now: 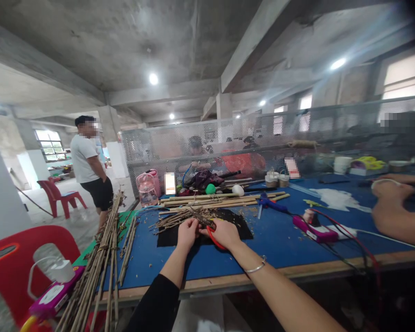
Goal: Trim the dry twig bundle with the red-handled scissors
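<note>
- Twigs lie in a loose heap on the black mat, in the middle of the blue counter; the heap is just beyond and to the left of my hands, and some brown pieces show between my fingertips.
- What worries me most is a nick: the red-handled cutters sit close to the fingers of my other hand, and a careless squeeze or a slipping stem could bring the blades onto skin. I can't make the blades out from here.
- Loose twigs could roll off the mat if my wrist or sleeve brushed the heap, as nothing seems to pen them in.
- Good short pieces might get lost among the scraps scattered on the mat's right side.
- A wide swing of my right arm could, I think, snag the cords by the magenta power strip or drag the blue glue gun.
- At my left, the long stick bundle juts past the counter's edge; a bump there could send it sliding.
- My left hand is drawn in, thumb and fingers pinched on the twigs; how many, I cannot tell.
- My right hand is wrapped round the cutters' red handles, hardly open at all, its fingertips nearly meeting the left's.
</note>
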### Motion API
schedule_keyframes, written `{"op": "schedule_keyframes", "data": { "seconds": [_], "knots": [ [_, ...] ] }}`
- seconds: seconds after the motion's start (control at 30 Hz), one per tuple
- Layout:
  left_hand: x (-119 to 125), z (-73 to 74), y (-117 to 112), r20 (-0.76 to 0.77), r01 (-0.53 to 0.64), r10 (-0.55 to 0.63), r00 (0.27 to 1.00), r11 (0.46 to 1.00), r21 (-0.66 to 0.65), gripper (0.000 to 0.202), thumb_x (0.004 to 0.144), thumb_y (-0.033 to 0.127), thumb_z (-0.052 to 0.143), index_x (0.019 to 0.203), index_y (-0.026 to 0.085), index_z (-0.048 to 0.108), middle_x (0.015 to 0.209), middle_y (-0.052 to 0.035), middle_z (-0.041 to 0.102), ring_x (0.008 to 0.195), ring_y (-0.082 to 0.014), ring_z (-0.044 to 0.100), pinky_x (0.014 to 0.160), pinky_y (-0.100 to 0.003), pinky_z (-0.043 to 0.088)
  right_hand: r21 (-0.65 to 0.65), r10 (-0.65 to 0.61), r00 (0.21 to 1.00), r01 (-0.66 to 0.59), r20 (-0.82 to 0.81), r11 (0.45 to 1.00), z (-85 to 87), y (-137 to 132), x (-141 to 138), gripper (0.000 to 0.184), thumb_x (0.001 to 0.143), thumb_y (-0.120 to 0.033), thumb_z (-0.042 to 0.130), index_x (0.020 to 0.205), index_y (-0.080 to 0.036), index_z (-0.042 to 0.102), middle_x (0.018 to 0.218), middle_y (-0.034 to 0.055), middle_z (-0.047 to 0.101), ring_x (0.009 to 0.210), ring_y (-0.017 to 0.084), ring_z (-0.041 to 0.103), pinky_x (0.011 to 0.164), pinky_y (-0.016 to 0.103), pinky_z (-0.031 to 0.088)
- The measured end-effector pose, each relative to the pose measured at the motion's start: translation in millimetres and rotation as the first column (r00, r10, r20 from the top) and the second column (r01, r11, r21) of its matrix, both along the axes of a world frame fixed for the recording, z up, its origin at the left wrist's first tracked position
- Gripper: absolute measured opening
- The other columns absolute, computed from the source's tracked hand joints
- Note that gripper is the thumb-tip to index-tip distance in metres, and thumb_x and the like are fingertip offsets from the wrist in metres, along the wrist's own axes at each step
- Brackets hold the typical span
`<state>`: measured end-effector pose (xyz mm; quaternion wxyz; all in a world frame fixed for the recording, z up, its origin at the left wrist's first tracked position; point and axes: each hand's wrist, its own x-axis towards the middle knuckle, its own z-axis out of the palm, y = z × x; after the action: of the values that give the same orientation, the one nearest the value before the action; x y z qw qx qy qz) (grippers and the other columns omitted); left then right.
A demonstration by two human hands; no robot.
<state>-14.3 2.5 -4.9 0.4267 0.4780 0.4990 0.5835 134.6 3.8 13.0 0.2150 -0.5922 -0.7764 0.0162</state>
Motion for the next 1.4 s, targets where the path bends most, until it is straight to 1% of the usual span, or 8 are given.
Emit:
{"op": "schedule_keyframes", "data": {
  "seconds": [0.1,0.27,0.5,0.77,1.0,1.17,1.3,1.4],
  "knots": [
    [0.5,0.7,0.3,0.02,-0.012,0.012,1.0,1.0,-0.012,0.024,0.071,0.039,0.053,0.073,0.015,0.055,0.064,-0.0016,0.061,0.049,-0.009,0.053,0.042,-0.017,0.037,0.036,0.002,1.0,-0.002,-0.01,0.999,-0.3,-0.2,-0.2,0.056,0.066,-0.07,0.045,0.089,-0.021,0.058,0.087,0.0074,0.065,0.084,0.023,0.06,0.068,0.028,0.04],
    [2.0,1.1,0.2,0.045,0.008,-0.007,0.999,1.0,-0.03,0.018,0.071,0.034,0.052,0.072,0.016,0.054,0.063,-0.0001,0.06,0.051,-0.0096,0.055,0.043,-0.017,0.039,0.061,0.074,0.997,-0.074,-0.01,0.995,1.3,-0.6,-0.7,0.056,0.061,-0.07,0.05,0.086,-0.02,0.056,0.085,0.0066,0.064,0.083,0.022,0.059,0.069,0.028,0.039],
    [4.0,2.8,-1.5,0.059,0.031,-0.03,0.998,0.999,-0.01,0.02,0.067,0.034,0.054,0.068,0.015,0.054,0.062,-0.0014,0.061,0.051,-0.0104,0.054,0.043,-0.018,0.039,0.093,0.09,0.996,-0.09,0.002,0.992,4.7,-2.1,-0.7,0.054,0.064,-0.068,0.05,0.085,-0.019,0.056,0.085,0.0075,0.063,0.084,0.022,0.058,0.071,0.028,0.038],
    [4.1,0.1,0.3,0.034,0.019,-0.021,0.999,0.999,0.049,0.022,0.069,0.037,0.053,0.072,0.015,0.055,0.062,-0.0013,0.06,0.053,-0.0118,0.055,0.043,-0.02,0.041,0.015,0.075,0.997,-0.074,-0.025,0.997,2.5,-2.3,-2.1,0.057,0.065,-0.07,0.046,0.091,-0.021,0.057,0.087,0.0069,0.065,0.085,0.022,0.06,0.069,0.028,0.04],
    [2.9,-2.6,3.6,0.023,0.007,-0.006,1.0,1.0,-0.011,0.021,0.072,0.036,0.051,0.066,0.016,0.05,0.06,-0.0004,0.056,0.049,-0.0098,0.052,0.042,-0.019,0.04,-0.009,0.042,0.999,-0.042,0.023,0.999,3.1,-2.0,-1.0,0.062,0.062,-0.077,0.04,0.079,-0.02,0.06,0.082,0.0083,0.066,0.078,0.024,0.062,0.063,0.028,0.041],
    [2.2,-4.2,6.8,0.046,-0.012,0.013,0.999,1.0,-0.022,0.018,0.074,0.033,0.049,0.069,0.016,0.051,0.062,-0.0015,0.057,0.051,-0.0105,0.053,0.043,-0.019,0.041,0.014,0.006,1.0,-0.007,0.025,1.0,5.1,-4.2,-1.1,0.062,0.059,-0.076,0.046,0.083,-0.02,0.058,0.084,0.0072,0.066,0.08,0.023,0.061,0.066,0.028,0.041],
    [1.9,-3.8,6.0,0.025,-0.021,0.021,0.999,1.0,0.0,0.017,0.073,0.032,0.048,0.07,0.016,0.053,0.064,-0.0026,0.058,0.053,-0.0118,0.054,0.042,-0.02,0.042,0.053,0.053,0.998,-0.054,0.017,0.997,3.9,-3.7,-1.2,0.058,0.061,-0.072,0.048,0.086,-0.02,0.057,0.085,0.0064,0.065,0.083,0.022,0.061,0.068,0.027,0.041],
    [1.7,-4.3,5.8,-0.003,-0.017,0.017,1.0,1.0,0.021,0.017,0.073,0.031,0.048,0.069,0.016,0.054,0.063,-0.0028,0.057,0.054,-0.0124,0.055,0.043,-0.02,0.042,0.027,0.074,0.997,-0.074,0.02,0.997,1.9,-1.5,-0.9,0.056,0.064,-0.07,0.047,0.088,-0.021,0.057,0.086,0.0061,0.065,0.085,0.022,0.06,0.069,0.028,0.041]
  ]
}}
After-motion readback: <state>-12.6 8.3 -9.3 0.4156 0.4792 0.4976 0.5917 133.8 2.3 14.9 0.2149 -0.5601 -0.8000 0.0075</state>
